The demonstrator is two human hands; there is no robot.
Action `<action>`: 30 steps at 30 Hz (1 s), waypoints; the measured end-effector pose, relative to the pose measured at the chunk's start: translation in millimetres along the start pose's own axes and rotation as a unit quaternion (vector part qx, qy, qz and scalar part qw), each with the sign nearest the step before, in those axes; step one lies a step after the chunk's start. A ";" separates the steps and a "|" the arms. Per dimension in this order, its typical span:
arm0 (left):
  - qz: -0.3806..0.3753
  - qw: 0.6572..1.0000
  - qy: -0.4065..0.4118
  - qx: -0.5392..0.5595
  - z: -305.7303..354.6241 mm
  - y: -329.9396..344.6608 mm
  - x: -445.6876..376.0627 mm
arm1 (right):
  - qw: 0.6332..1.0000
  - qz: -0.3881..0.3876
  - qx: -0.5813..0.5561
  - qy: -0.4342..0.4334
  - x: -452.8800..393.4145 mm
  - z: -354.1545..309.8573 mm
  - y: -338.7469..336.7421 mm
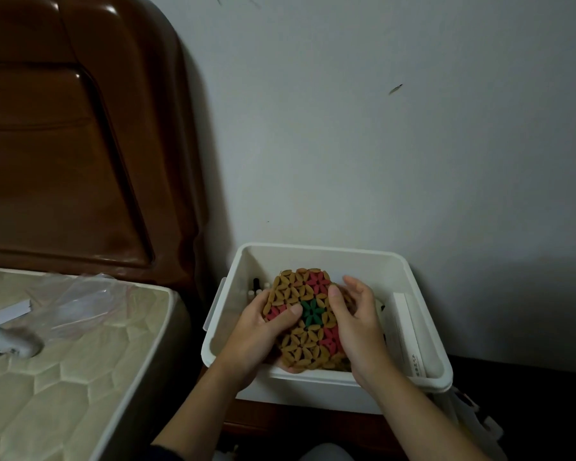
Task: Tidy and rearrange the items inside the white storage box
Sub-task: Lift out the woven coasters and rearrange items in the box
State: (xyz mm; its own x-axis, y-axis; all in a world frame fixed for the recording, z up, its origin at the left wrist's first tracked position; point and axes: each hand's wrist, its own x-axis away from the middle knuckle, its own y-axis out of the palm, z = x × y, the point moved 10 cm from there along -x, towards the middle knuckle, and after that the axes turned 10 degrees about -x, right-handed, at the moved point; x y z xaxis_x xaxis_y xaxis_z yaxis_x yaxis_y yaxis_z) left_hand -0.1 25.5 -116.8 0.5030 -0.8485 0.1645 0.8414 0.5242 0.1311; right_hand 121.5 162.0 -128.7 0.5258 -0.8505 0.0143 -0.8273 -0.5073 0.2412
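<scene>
While both our hands hold the mat (308, 319) over the box (326, 256), what matters is how it lies between them: its long axis runs from the near rim up toward the far wall, tilted slightly left at the top. Our left hand (256, 331) has a closed grip on the mat's left edge, thumb across the face near the green flower; our right hand (354, 322) grips the right edge, thumb on top, fingers curled behind. The mat sits raised above the box's contents, its lower end close to the near rim, its upper end about mid-box.

To the left, upright markers (256, 287) stand against the left wall; to the right, a white book (409, 331) leans along the right wall. We judge the free room lies between those two, so the mat probably goes down flat or on edge there. Neither hand is nearer; both share the hold evenly.
</scene>
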 end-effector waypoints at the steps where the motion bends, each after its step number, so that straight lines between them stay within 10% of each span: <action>1: -0.005 1.000 -0.003 0.010 1.5 0.8 0.7 | 0.999 -0.011 -0.038 0.034 -0.3 4.4 1.5; 30: -0.022 0.998 0.028 0.054 33.4 13.7 -1.9 | 0.970 -0.191 0.149 0.004 -11.5 -56.1 28.0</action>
State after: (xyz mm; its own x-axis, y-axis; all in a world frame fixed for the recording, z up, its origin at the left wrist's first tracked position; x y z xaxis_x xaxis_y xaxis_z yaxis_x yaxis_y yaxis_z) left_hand 3.9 36.8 -82.6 0.4784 -0.8723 0.1013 0.8383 0.4880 0.2431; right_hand 103.4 165.3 -67.7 0.8059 -0.5919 -0.0127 -0.5915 -0.8040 -0.0612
